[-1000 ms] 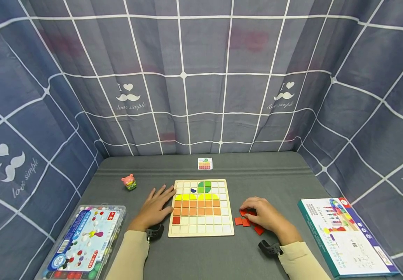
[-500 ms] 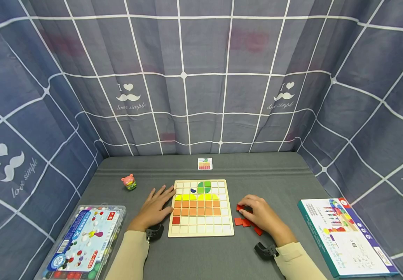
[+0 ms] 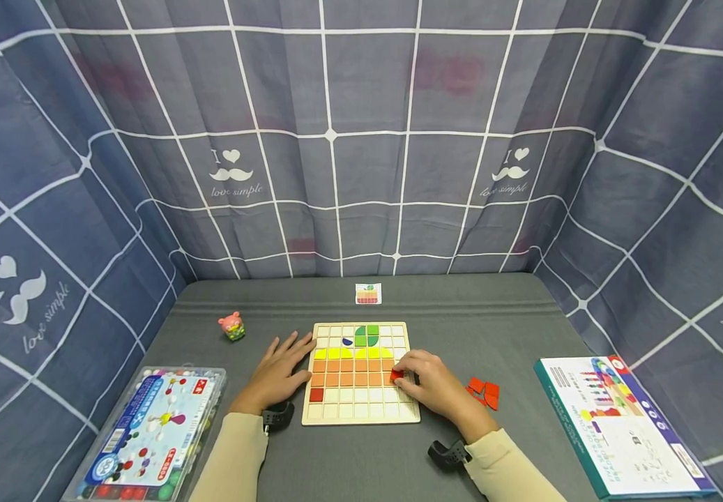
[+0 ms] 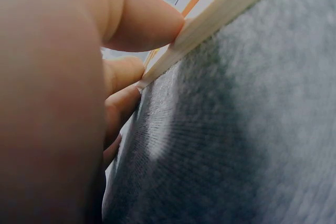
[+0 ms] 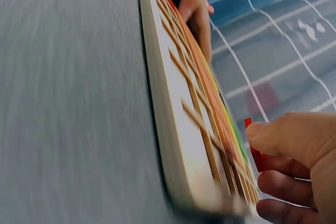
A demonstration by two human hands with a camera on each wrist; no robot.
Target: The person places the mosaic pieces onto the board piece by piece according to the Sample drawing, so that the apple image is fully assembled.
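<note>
A wooden grid board (image 3: 361, 416) lies mid-table with coloured tiles in its cells: green ones at the top, a yellow row, orange rows below and one dark red square (image 3: 316, 394) at left. My left hand (image 3: 276, 373) rests flat with fingers spread, its thumb and fingertips touching the board's left edge. Over the board's right side, my right hand (image 3: 436, 387) pinches a red tile (image 5: 253, 145) between thumb and fingers, close above the board in the right wrist view. Several loose red tiles (image 3: 491, 395) lie right of this hand, partly hidden by it.
A small picture card (image 3: 368, 294) lies behind the board. To the back left stands a pink pig figurine (image 3: 232, 325). A clear plastic case (image 3: 154, 432) sits at front left, and a flat box (image 3: 631, 425) at front right. Patterned curtains (image 3: 361, 167) surround the table.
My right hand has gone from the loose red tiles leftward to the board, carrying one red tile. More of the pile's right part shows. My left hand has stayed put.
</note>
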